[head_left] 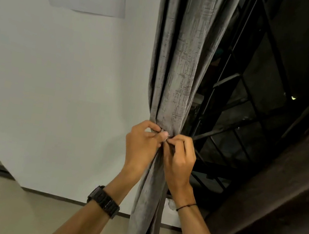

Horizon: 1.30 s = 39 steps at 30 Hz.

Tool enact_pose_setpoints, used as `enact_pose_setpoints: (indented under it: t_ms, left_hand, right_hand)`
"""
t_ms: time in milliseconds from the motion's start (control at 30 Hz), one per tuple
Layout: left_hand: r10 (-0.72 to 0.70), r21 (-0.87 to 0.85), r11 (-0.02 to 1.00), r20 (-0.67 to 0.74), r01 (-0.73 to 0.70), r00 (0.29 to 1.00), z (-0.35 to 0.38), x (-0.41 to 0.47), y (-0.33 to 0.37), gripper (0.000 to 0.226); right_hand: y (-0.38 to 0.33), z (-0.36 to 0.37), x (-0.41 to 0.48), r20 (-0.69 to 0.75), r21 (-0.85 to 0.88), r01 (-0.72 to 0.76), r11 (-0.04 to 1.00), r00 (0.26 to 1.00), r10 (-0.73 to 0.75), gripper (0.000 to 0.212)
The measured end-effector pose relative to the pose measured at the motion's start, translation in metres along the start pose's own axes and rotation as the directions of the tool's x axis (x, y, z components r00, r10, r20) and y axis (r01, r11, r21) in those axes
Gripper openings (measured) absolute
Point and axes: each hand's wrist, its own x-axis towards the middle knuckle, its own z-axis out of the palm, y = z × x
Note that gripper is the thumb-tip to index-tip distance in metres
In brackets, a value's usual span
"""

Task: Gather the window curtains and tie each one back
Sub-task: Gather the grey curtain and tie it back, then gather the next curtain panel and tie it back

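- Your gathered grey curtain [180,60] hangs between the white wall [64,83] and the dark window grille [250,111].
- Your left hand [141,145] and right hand [179,160] both pinch a thin dark tie [159,131] at its cinched waist.

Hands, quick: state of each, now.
Left hand: pinching the thin dark tie around the gathered grey curtain.
Right hand: pinching the tie too.

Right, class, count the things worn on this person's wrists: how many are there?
2. A black watch on the left wrist; a thin black cord on the right wrist. Further up, the arms are out of frame.
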Motion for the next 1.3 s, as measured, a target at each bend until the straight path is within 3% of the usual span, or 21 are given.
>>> enact_pose_setpoints:
  t_ms: [100,267,333,467,533,633,700,833,967,1133,1200,1300]
  left_hand:
    - [-0.196,-0.341,0.922,-0.001,0.184,0.981,0.006,0.001,0.003,0.015]
    - [-0.247,-0.543,0.830,-0.146,0.132,0.958,0.004,0.009,-0.001,0.023]
    - [-0.221,-0.529,0.845,-0.223,0.073,0.949,-0.009,0.018,-0.012,0.027]
    - [-0.120,-0.437,0.900,-0.227,0.009,0.967,-0.012,0.022,-0.022,0.027]
    - [0.032,-0.313,0.945,-0.194,-0.093,0.980,-0.003,0.018,-0.023,0.030]
    - [0.286,-0.043,0.955,-0.141,-0.295,0.948,0.017,0.006,-0.022,0.041]
    - [0.468,0.053,0.883,-0.150,-0.466,0.871,0.032,-0.006,-0.012,0.046]
    - [0.755,-0.032,0.649,-0.097,-0.760,0.648,0.073,-0.020,0.033,0.008]
    - [0.881,-0.125,0.472,0.040,-0.873,0.471,0.137,-0.015,0.119,0.034]
    - [0.898,-0.176,0.383,0.301,-0.907,0.321,0.231,-0.019,0.247,0.081]
    - [0.908,-0.181,0.337,0.323,-0.924,0.268,0.264,-0.023,0.289,0.087]
    - [0.925,-0.154,0.297,0.293,-0.942,0.243,0.302,-0.030,0.338,0.093]
  right_hand:
    - [-0.002,-0.001,-0.005,-0.016,-0.006,-0.043,0.999,0.999,0.043,0.018]
    - [0.011,-0.006,-0.023,-0.075,-0.134,-0.246,0.960,0.968,0.238,0.007]
    - [0.014,-0.006,-0.042,-0.049,-0.119,-0.311,0.943,0.950,0.307,0.013]
    - [0.010,0.002,-0.050,0.043,-0.077,-0.423,0.903,0.903,0.427,0.012]
    - [0.017,0.000,-0.043,0.112,-0.059,-0.488,0.871,0.863,0.492,0.010]
    - [0.039,-0.031,-0.021,0.195,-0.119,-0.395,0.911,0.890,0.412,0.012]
    - [0.052,-0.062,0.003,0.156,-0.188,-0.318,0.929,0.924,0.348,0.024]
    - [0.070,-0.140,0.065,-0.137,-0.281,-0.269,0.921,0.961,0.239,0.030]
    - [0.085,-0.221,0.119,-0.301,-0.380,-0.234,0.895,0.946,0.120,0.031]
    - [0.106,-0.280,0.161,-0.301,-0.471,-0.152,0.869,0.954,0.004,0.037]
    - [0.113,-0.294,0.174,-0.272,-0.475,-0.099,0.874,0.961,-0.040,0.039]
    - [0.126,-0.313,0.194,-0.211,-0.483,-0.029,0.875,0.974,-0.085,0.041]
